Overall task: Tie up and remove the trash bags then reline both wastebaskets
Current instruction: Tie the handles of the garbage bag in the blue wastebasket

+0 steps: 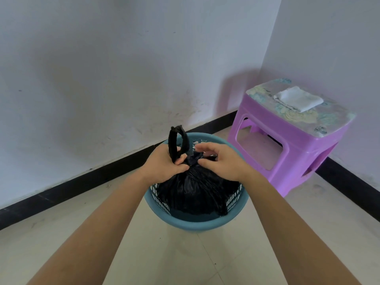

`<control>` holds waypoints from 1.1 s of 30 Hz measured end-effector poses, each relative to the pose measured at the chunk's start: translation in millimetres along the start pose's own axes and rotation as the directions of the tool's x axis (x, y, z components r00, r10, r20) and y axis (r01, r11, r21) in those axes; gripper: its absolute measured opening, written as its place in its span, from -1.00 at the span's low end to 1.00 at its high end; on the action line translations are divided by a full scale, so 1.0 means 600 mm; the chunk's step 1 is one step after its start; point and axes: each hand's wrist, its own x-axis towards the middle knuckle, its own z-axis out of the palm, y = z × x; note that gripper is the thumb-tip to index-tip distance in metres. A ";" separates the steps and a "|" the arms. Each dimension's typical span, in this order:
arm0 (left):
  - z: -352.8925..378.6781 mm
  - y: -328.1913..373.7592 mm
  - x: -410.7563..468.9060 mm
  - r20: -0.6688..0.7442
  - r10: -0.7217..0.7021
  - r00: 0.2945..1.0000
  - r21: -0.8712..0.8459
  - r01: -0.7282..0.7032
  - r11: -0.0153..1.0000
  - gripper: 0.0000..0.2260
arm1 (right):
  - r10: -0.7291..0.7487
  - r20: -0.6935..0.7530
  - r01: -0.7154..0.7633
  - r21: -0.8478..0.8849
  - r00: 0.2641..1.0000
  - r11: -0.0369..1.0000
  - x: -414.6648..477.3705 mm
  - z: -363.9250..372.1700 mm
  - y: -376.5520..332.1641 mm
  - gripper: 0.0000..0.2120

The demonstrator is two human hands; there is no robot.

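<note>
While the left hand point(162, 165) grips the twisted loop point(172, 145) of the black trash bag point(195, 194), which sits inside the blue wastebasket point(197, 225), the right hand point(224, 165) pinches the knot point(194, 159) above the wastebasket's middle. Good practice: draw both ends outward evenly, cinching low against the gathered neck before lifting the bag clear.

The left hand point(164, 163) grips the gathered neck of the black bag point(195, 192), a twisted loop point(177, 140) rising above its fist. The right hand point(222, 161) pinches the same neck from the other side. Below the grip, the bag fills a blue basket point(197, 225). Right of the grip and farther off stands a purple stool point(287, 153) with a folded white cloth point(296, 98) on top.
</note>
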 end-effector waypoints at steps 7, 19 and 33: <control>0.001 -0.013 -0.010 0.023 0.063 0.998 0.142 -0.066 0.988 -0.58 | 0.043 0.201 -0.038 -0.028 0.979 0.999 0.001 0.017 0.024 -0.54; 0.020 -0.026 -0.018 -0.468 -0.161 0.869 0.054 0.209 0.976 -0.85 | 0.079 0.086 -0.090 0.130 0.993 0.987 0.006 0.052 0.012 -0.86; 0.019 -0.023 -0.018 -0.094 -0.443 0.891 -0.602 0.303 0.738 -0.87 | 0.032 -0.052 -0.021 0.201 0.998 0.979 -0.001 0.045 -0.008 -0.83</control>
